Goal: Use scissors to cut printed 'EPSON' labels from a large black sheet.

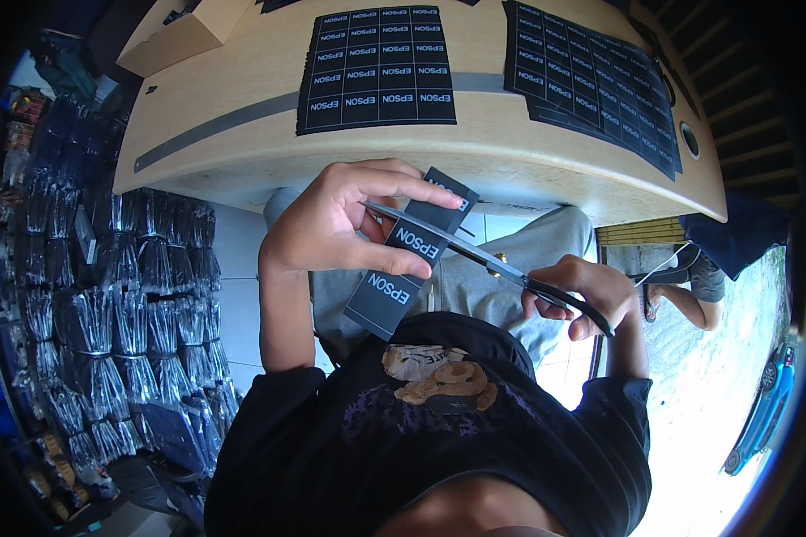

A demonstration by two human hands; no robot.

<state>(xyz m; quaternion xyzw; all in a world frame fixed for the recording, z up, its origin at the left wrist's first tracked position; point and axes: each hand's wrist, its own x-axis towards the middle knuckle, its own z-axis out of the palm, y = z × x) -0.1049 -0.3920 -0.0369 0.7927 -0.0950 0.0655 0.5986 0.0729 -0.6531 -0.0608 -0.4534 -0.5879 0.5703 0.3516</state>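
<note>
My left hand (331, 219) grips a narrow black strip of printed labels (385, 288) between thumb and fingers, held slanting above my lap. In my right hand (582, 291) is a pair of scissors (506, 268) with dark handles, my fingers through the loops. The metal blades reach up and left across the strip, between two of its printed panels, near my left fingertips. Whether the blades have cut into the strip I cannot tell.
On the wooden table (215, 116) lie a black label sheet (376, 72), more overlapping sheets (591, 85) and a long metal ruler (215, 125). A cardboard box (175, 36) stands far left. Bundles in clear plastic (134, 331) fill the left side. Another person's leg (690, 304) shows at right.
</note>
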